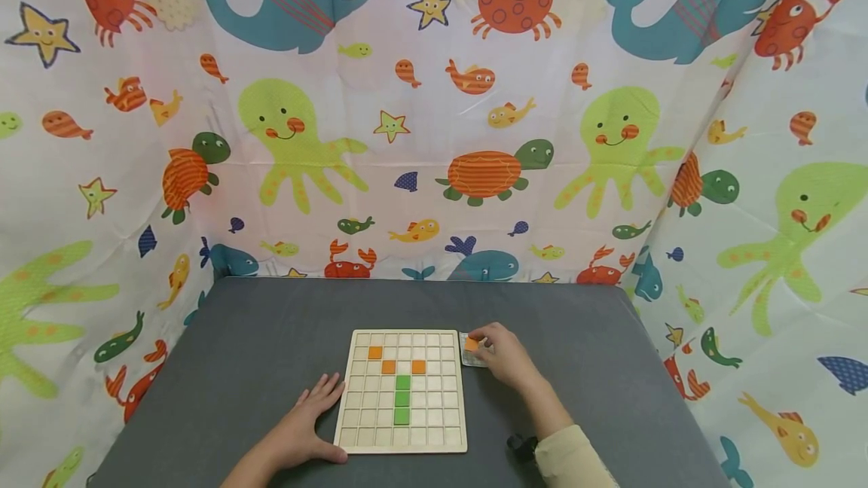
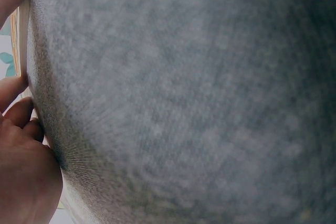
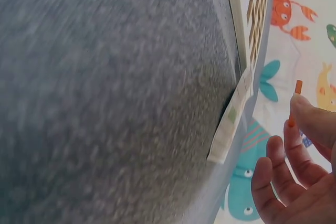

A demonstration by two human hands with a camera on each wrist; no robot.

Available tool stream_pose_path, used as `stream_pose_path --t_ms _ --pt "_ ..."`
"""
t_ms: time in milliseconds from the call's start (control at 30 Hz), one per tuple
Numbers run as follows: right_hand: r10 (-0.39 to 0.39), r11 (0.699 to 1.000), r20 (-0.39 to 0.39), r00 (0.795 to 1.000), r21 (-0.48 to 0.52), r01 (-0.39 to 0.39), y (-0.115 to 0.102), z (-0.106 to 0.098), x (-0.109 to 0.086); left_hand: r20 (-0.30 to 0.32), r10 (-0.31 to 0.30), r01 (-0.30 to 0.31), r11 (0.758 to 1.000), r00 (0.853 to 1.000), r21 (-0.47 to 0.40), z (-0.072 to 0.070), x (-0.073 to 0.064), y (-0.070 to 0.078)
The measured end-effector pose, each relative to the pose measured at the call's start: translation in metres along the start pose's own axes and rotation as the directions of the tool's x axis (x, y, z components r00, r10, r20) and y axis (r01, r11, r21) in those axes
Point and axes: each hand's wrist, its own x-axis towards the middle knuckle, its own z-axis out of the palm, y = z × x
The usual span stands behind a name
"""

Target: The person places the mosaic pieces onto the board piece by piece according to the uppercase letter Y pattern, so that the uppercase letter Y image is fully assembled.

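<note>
A wooden grid board [image 1: 366,437] lies on the table, with three orange square tiles [image 1: 418,367] in its upper part and three green square tiles [image 1: 402,398] in a column below them. My left hand [image 1: 301,425] rests along the board's left side, thumb at the near-left corner and fingers spread at the edge. Thumb and index finger of my right hand [image 1: 508,358] pinch an orange square tile [image 3: 298,88], seen edge-on in the right wrist view. This hand is over a small pattern card [image 1: 474,361] lying against the board's right side, and partly covers it.
Grey cloth [image 1: 271,345] covers the table around the board. A small black object [image 1: 521,446] lies beside the right sleeve [image 1: 573,458]. Behind the table and at both sides hangs a curtain [image 1: 420,232] printed with sea animals.
</note>
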Motion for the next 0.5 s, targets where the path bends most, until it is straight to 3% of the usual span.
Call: stream_pose_path --t_ms 500 --pt "-0.051 0.998 0.070 0.996 0.042 0.048 -0.017 0.016 0.012 0.005 0.006 -0.006 1.000 1.000 0.000 -0.002 -0.001 0.000"
